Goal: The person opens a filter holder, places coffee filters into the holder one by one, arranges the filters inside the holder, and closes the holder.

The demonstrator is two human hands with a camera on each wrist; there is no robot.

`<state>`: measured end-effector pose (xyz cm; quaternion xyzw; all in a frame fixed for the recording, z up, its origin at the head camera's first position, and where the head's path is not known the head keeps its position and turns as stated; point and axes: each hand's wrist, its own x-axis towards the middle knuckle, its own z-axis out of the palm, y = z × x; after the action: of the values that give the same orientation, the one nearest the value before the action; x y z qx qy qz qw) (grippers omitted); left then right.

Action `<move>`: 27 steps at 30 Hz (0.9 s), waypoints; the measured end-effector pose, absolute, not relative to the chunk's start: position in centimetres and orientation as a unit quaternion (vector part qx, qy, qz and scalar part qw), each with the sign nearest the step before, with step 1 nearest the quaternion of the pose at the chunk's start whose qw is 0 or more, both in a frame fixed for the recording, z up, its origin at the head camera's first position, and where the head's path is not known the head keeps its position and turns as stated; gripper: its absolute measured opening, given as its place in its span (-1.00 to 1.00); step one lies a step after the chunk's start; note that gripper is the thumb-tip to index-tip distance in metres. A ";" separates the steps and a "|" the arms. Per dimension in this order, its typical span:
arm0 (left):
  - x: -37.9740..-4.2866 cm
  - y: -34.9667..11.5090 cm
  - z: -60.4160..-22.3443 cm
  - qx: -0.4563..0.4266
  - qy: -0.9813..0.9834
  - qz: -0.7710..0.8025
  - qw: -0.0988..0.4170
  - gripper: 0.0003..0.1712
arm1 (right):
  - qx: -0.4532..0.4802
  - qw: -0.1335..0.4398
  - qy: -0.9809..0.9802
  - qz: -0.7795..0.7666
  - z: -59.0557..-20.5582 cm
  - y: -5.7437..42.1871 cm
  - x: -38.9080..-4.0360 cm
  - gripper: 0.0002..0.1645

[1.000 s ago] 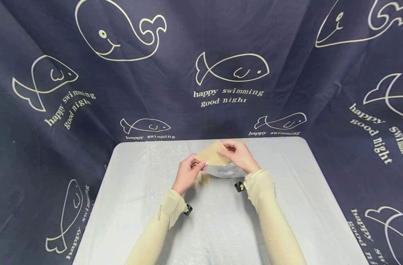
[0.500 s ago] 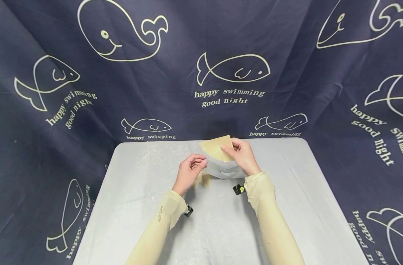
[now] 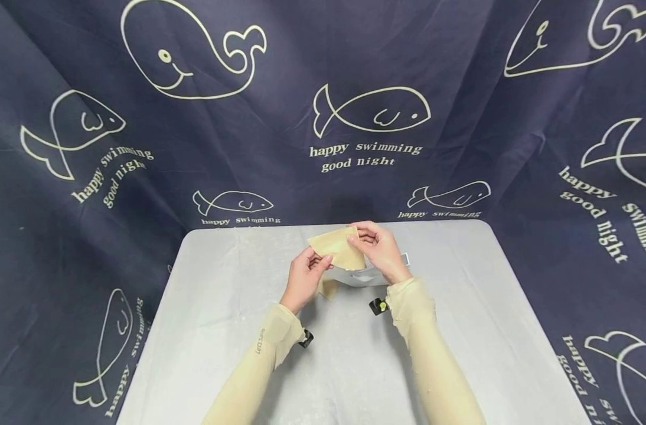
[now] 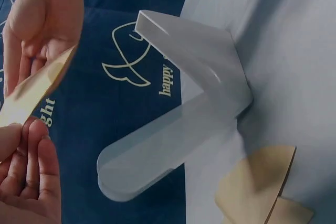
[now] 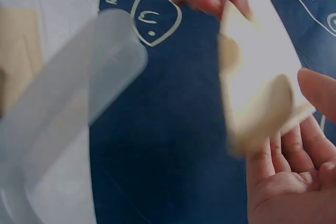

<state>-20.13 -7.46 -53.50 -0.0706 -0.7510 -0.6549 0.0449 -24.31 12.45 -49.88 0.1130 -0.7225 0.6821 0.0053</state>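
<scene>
In the head view a tan cone-shaped paper coffee filter (image 3: 336, 248) is held up over the back of the table. My left hand (image 3: 303, 276) pinches its lower left edge between thumb and fingers. At its right side, my right hand (image 3: 380, 251) grips it, thumb in front and fingers behind. Behind and below the hands stands a translucent white plastic holder (image 4: 205, 59) with sloping walls, partly hidden by the filter and right hand in the head view. More tan filters (image 4: 257, 182) lie on the table beside the holder.
The grey-white table (image 3: 222, 283) has its back edge just beyond the hands. A dark blue fish-print curtain (image 3: 280, 136) hangs close behind and on both sides. Small black wrist cameras (image 3: 378, 306) stick out from beneath the sleeves.
Half a second ago the right hand alone held the filter, further right, with the left hand apart from it. The filter has since moved left and down, and the left hand pinches it again.
</scene>
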 end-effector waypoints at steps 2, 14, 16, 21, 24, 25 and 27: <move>-20.2 -7.6 -53.6 -0.077 -0.755 -0.649 0.044 -0.76 | 0.118 0.026 -0.715 0.689 -49.5 12.8 -24.6 -0.66; -20.2 -7.8 -53.4 -0.075 -0.773 -0.629 0.039 -0.83 | 0.120 0.024 -0.738 0.663 -49.3 13.0 -25.0 -0.71; -20.2 -7.8 -53.4 -0.072 -0.774 -0.628 0.038 -0.85 | 0.117 0.018 -0.755 0.645 -49.5 12.9 -24.9 -0.74; -20.3 -7.9 -54.3 -0.073 -0.760 -0.645 0.029 -0.86 | 0.105 0.018 -0.756 0.645 -49.8 12.7 -24.6 -0.75; -20.3 -8.0 -54.6 -0.084 -0.742 -0.665 0.025 -0.82 | 0.093 0.040 -0.730 0.676 -49.4 12.8 -24.4 -0.76; -20.3 -8.0 -54.7 -0.090 -0.736 -0.670 0.025 -0.81 | 0.090 0.049 -0.720 0.686 -49.0 12.8 -24.3 -0.76; -20.2 -8.0 -54.8 -0.099 -0.727 -0.679 0.028 -0.77 | 0.084 0.070 -0.703 0.703 -48.2 12.8 -24.0 -0.78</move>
<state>-20.24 -8.04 -54.77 -0.0989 -0.7271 -0.6788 0.0276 -23.97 12.82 -48.17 0.0841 -0.7026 0.7032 0.0697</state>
